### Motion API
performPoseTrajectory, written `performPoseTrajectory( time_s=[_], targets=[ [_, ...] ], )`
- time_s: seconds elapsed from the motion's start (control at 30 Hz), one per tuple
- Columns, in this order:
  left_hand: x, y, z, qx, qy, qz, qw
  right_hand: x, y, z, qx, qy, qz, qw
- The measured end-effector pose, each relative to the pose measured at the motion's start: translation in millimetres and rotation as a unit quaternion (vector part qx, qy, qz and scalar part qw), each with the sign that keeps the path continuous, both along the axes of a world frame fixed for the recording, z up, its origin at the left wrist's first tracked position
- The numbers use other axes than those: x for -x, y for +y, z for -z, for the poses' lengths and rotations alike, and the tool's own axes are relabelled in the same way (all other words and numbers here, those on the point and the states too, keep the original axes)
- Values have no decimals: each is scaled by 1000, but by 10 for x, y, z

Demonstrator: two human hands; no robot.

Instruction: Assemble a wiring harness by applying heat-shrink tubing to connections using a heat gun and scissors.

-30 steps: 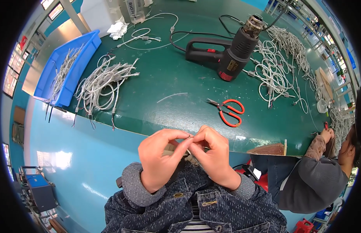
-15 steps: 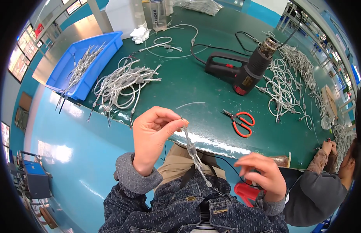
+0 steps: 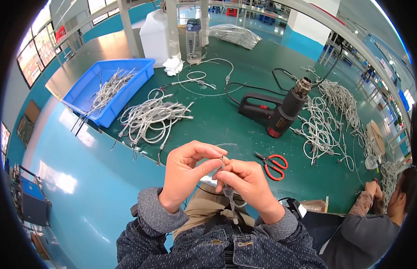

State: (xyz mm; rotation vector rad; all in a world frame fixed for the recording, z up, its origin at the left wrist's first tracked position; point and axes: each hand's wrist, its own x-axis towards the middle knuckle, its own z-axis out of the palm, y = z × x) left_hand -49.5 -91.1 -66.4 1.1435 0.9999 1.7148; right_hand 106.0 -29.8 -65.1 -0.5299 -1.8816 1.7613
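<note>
My left hand (image 3: 185,174) pinches the upper end of a short clear-sheathed cable (image 3: 229,192) between thumb and fingertips, just off the table's near edge. Beside it my right hand (image 3: 249,183) is closed on the same cable a little lower, its fingertips touching or nearly touching the left ones. A grey moulded block on the cable shows below the right fingers, and the lower end hangs over my lap. Fine detail at the pinched tip is too small to make out. Red-handled scissors (image 3: 274,169) lie on the green table (image 3: 208,119), beyond my right hand.
A black heat gun (image 3: 283,112) stands nozzle up, its cord trailing back. Cable heaps lie left (image 3: 154,115) and right (image 3: 322,125). A blue tray (image 3: 127,96) of cables overhangs the left edge. A bottle (image 3: 193,42) stands behind. Another person (image 3: 367,228) works at right.
My right hand has come up and left from beside my lap and closed on the cable next to my left hand. The view has tilted up, so the table sits lower in it.
</note>
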Motion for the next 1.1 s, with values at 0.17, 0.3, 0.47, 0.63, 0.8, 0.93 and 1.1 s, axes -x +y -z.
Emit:
performPoseTrajectory(
  time_s=[0.17,0.3,0.47,0.63,0.8,0.93,1.1],
  targets=[
    [-40,-55,-68,20,37,-11,999,1,-23,56,-18,23,32,999],
    [-42,-50,-81,40,49,-14,998,-4,-17,70,-58,13,59,996],
    [45,-9,-85,-53,242,-81,965,12,-32,23,-123,-52,91,987],
    [114,-49,-153,-116,432,-133,884,12,-69,121,-335,-72,154,927],
    [115,-18,-170,-119,427,-116,889,-48,-74,126,-378,-65,167,908],
    [161,-24,-91,-104,404,-54,907,-76,-26,66,-196,-17,48,979],
    [191,23,-75,-104,384,38,917,-182,45,111,56,-54,-65,995]
  ],
)
